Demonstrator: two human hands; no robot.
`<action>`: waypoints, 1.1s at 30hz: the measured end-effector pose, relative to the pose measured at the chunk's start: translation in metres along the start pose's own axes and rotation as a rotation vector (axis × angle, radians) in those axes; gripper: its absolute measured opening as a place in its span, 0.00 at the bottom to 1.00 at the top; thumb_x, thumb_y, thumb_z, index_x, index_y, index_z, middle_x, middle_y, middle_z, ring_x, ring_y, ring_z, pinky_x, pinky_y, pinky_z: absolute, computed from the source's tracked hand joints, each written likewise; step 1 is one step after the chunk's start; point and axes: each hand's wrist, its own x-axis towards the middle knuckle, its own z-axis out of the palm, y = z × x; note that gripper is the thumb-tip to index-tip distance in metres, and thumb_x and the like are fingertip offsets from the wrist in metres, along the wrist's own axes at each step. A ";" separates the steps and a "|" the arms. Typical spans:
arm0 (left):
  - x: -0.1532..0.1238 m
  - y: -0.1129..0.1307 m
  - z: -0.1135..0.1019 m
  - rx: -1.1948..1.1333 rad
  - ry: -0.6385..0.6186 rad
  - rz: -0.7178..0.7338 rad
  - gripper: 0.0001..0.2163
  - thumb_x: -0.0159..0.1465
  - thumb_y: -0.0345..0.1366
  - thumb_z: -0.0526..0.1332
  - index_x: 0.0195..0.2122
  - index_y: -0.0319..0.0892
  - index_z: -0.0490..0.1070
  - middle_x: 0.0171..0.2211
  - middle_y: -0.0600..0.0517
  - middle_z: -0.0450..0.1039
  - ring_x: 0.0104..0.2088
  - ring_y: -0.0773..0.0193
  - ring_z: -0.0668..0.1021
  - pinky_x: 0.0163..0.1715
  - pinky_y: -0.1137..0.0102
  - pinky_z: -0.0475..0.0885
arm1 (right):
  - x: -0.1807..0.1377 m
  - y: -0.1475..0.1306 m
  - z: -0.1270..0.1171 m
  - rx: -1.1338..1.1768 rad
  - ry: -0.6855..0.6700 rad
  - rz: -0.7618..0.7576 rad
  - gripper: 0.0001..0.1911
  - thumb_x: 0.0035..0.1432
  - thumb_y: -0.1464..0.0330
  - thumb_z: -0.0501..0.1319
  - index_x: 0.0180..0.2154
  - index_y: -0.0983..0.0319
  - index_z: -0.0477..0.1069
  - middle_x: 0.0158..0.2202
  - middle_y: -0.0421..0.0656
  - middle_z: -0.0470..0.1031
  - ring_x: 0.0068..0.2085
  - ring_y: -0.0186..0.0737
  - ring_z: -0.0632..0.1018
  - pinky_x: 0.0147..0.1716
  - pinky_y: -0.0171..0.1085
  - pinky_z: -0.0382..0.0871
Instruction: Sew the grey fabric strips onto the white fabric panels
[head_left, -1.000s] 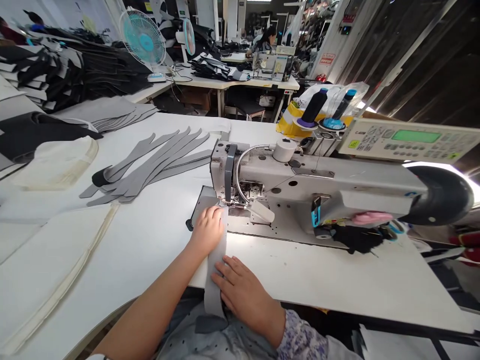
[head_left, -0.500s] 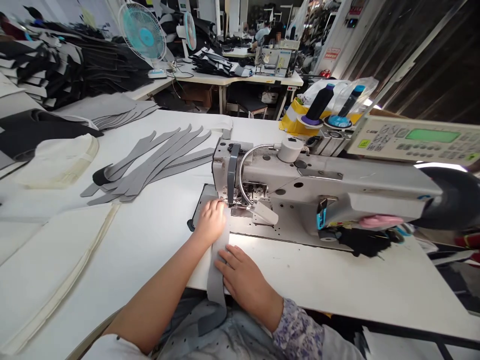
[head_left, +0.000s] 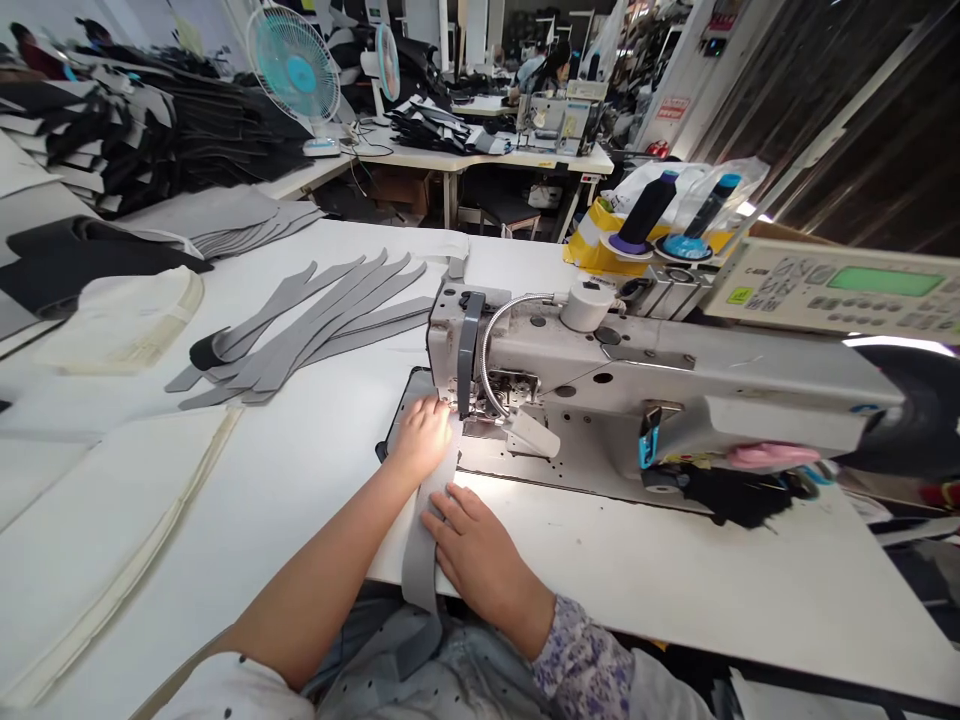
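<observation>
- Left hand (head_left: 424, 438): fingers bent at gray strip (head_left: 421, 548), beside sewing machine (head_left: 660, 365) needle area; can't tell if pinching.
- Right hand (head_left: 480, 553): unclenched, fingers laid on strip's right edge.
- Strip runs from machine across worktop (head_left: 585, 580), over front edge.
- More gray strips (head_left: 300, 335) piled left.

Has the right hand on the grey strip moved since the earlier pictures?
Yes. The right hand has moved forward, away from the person's body: it is now closer to the sewing machine's base than a second ago.
</observation>
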 end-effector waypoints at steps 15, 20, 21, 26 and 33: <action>-0.002 0.004 -0.001 -0.041 -0.013 -0.043 0.09 0.64 0.23 0.54 0.43 0.38 0.70 0.42 0.44 0.66 0.45 0.52 0.70 0.49 0.61 0.70 | -0.003 -0.002 -0.001 0.053 0.009 0.031 0.19 0.64 0.72 0.57 0.56 0.63 0.68 0.60 0.47 0.66 0.64 0.50 0.62 0.65 0.50 0.57; -0.001 0.000 0.003 -0.068 0.012 -0.035 0.10 0.64 0.23 0.54 0.43 0.36 0.70 0.42 0.43 0.67 0.47 0.52 0.70 0.51 0.61 0.69 | -0.003 -0.003 -0.001 0.037 0.005 0.048 0.21 0.62 0.74 0.57 0.57 0.64 0.69 0.61 0.50 0.66 0.65 0.50 0.61 0.64 0.52 0.60; 0.000 0.001 0.004 -0.073 0.009 -0.040 0.10 0.64 0.23 0.54 0.44 0.36 0.70 0.41 0.43 0.67 0.47 0.51 0.70 0.51 0.61 0.69 | -0.002 -0.003 -0.002 0.041 0.008 0.051 0.21 0.62 0.74 0.57 0.57 0.65 0.69 0.61 0.51 0.66 0.65 0.51 0.61 0.63 0.52 0.60; -0.003 0.009 0.000 -0.117 -0.007 -0.062 0.08 0.67 0.25 0.57 0.46 0.39 0.70 0.44 0.44 0.68 0.48 0.52 0.71 0.51 0.61 0.69 | -0.003 -0.004 -0.003 0.030 0.019 0.013 0.22 0.61 0.76 0.55 0.56 0.67 0.69 0.61 0.50 0.66 0.64 0.53 0.62 0.62 0.53 0.62; -0.093 -0.136 -0.089 -0.100 -0.042 -0.347 0.10 0.70 0.31 0.56 0.50 0.43 0.70 0.50 0.49 0.68 0.53 0.57 0.70 0.57 0.62 0.66 | -0.017 0.003 0.012 -0.135 0.128 -0.129 0.25 0.58 0.78 0.54 0.57 0.62 0.69 0.60 0.48 0.67 0.62 0.53 0.65 0.58 0.52 0.66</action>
